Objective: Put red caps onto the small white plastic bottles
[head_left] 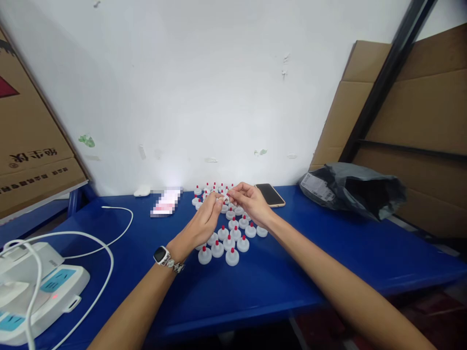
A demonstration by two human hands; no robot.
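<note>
Several white round caps with a nozzle and a small red tip (pixel 232 257) stand upright in loose rows on the blue table (pixel 292 272). Over the middle of these caps, my left hand (pixel 207 218) has its fingers drawn together near the thumb. Beside it on the right, the thumb and forefinger of my right hand (pixel 251 201) are pinched. The fingertips of both hands nearly meet. Whatever lies between them is too small and too covered to name. Both hands hide some of the caps behind and below them.
Behind my right hand lies a phone (pixel 270 194). A grey plastic bag (pixel 353 189) is farther right. On the left are a power strip (pixel 47 296) with white cables, a white case (pixel 142 191) and a blurred-out flat item (pixel 167 202). Cardboard (pixel 36 131) stands at the left side.
</note>
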